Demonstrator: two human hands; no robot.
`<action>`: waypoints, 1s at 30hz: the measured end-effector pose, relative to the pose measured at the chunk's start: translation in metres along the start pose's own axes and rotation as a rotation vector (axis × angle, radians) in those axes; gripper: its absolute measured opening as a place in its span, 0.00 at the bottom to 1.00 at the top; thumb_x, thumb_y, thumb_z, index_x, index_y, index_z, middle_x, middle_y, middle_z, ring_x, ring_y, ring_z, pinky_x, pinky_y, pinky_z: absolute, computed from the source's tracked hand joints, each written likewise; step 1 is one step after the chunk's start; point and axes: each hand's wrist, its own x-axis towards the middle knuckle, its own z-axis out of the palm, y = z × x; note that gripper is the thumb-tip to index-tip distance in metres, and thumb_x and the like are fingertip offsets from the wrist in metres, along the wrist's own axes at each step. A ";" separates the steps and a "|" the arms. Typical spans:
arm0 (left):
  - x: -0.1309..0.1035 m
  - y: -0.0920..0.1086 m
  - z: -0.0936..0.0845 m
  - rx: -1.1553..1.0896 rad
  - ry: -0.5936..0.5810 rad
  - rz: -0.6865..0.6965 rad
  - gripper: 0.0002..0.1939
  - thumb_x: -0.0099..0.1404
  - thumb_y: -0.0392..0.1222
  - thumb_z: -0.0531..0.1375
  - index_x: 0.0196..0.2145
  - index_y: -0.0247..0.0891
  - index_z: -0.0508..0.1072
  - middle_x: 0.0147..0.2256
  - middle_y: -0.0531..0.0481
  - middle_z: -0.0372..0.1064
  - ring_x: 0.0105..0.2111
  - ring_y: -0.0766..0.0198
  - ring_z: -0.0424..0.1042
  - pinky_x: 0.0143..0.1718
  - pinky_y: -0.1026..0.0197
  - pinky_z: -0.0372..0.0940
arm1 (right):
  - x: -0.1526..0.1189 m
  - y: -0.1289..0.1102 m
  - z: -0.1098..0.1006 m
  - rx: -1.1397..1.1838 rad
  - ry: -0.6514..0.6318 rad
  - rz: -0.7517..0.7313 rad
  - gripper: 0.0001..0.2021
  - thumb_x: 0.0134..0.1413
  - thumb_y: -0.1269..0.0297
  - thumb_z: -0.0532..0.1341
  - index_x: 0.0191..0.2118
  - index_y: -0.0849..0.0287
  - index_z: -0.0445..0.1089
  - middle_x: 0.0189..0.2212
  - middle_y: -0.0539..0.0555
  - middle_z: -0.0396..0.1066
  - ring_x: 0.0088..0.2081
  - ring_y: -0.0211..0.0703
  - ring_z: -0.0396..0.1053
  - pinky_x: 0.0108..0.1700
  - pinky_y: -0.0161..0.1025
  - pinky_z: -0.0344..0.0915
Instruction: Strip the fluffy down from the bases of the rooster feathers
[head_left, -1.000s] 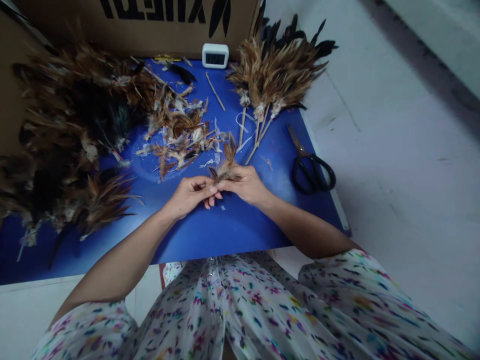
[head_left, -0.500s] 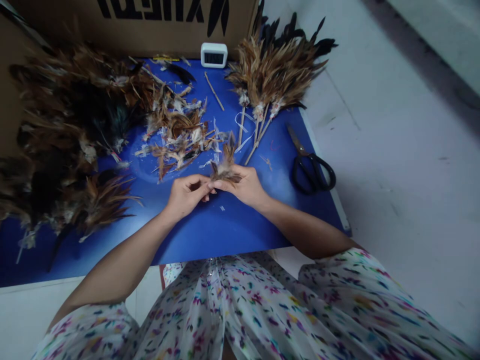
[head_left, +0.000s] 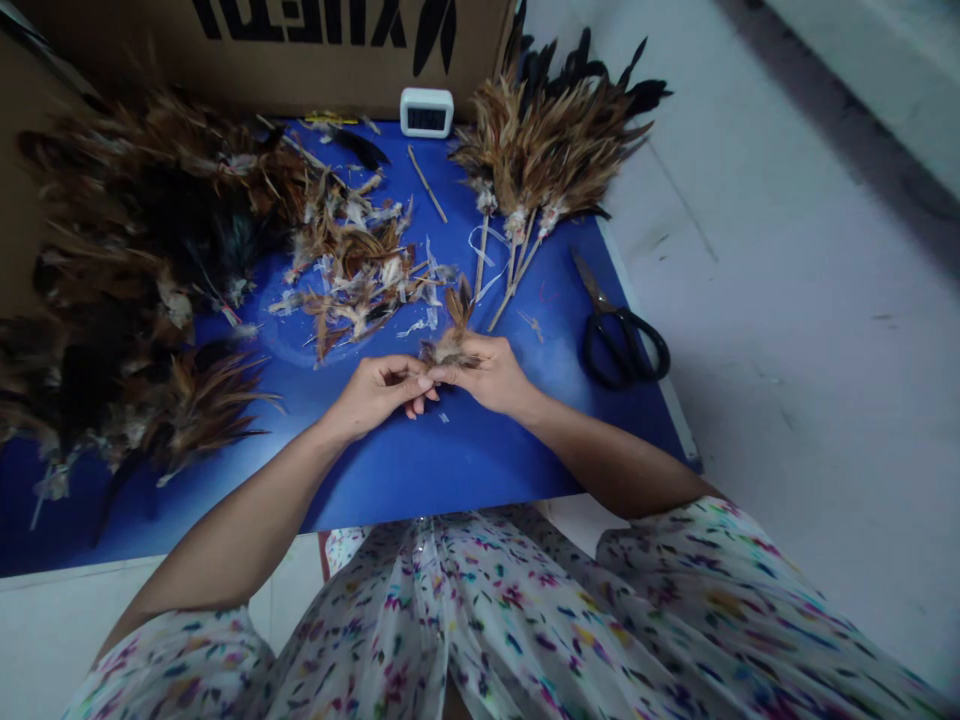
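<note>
Pinched between the fingertips of the left hand (head_left: 382, 393) and right hand (head_left: 491, 375), a small feather tuft (head_left: 452, 345) sits just above the near part of a blue table (head_left: 442, 470); its base appears tucked behind the fingers, though the view is too small to be sure. Black-handled scissors (head_left: 622, 345) lie to the right. Beyond the hands, loose feather scraps (head_left: 364, 260) spread beside a large feather heap (head_left: 142, 240) at left, while feather bundles on sticks (head_left: 555, 150) rest at far right, near a white digital clock (head_left: 427, 113) before a cardboard box (head_left: 300, 60).
</note>
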 end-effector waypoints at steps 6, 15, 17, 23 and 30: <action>0.000 -0.002 -0.003 -0.068 -0.040 -0.047 0.16 0.54 0.51 0.71 0.28 0.34 0.78 0.27 0.45 0.76 0.21 0.70 0.70 0.21 0.68 0.68 | -0.001 0.004 -0.003 0.061 -0.052 -0.037 0.18 0.47 0.51 0.71 0.23 0.60 0.71 0.26 0.49 0.69 0.27 0.33 0.67 0.31 0.35 0.67; 0.002 -0.003 -0.003 -0.034 0.139 0.049 0.16 0.52 0.50 0.72 0.27 0.33 0.78 0.24 0.47 0.75 0.18 0.71 0.67 0.19 0.68 0.66 | 0.001 0.010 0.003 0.023 0.017 0.018 0.17 0.48 0.50 0.70 0.32 0.59 0.70 0.25 0.47 0.69 0.27 0.33 0.66 0.32 0.34 0.67; 0.005 -0.005 -0.005 -0.045 0.235 0.100 0.16 0.52 0.51 0.72 0.27 0.34 0.78 0.24 0.48 0.75 0.18 0.71 0.67 0.19 0.68 0.64 | 0.003 0.010 0.003 -0.045 0.085 0.004 0.20 0.50 0.51 0.69 0.43 0.58 0.70 0.32 0.49 0.72 0.32 0.37 0.69 0.35 0.36 0.68; 0.012 -0.006 -0.016 0.069 0.491 0.273 0.16 0.55 0.53 0.69 0.27 0.36 0.77 0.19 0.54 0.70 0.16 0.72 0.64 0.19 0.68 0.61 | -0.005 -0.014 0.024 -0.663 0.252 -0.521 0.11 0.63 0.65 0.59 0.49 0.55 0.70 0.45 0.57 0.71 0.48 0.48 0.67 0.51 0.50 0.65; 0.016 -0.006 -0.025 0.226 0.604 0.339 0.18 0.59 0.55 0.66 0.27 0.36 0.76 0.20 0.53 0.70 0.17 0.72 0.64 0.16 0.67 0.58 | -0.022 -0.028 0.118 -1.037 -0.240 -1.014 0.12 0.68 0.69 0.52 0.44 0.61 0.74 0.45 0.57 0.74 0.49 0.49 0.66 0.49 0.47 0.62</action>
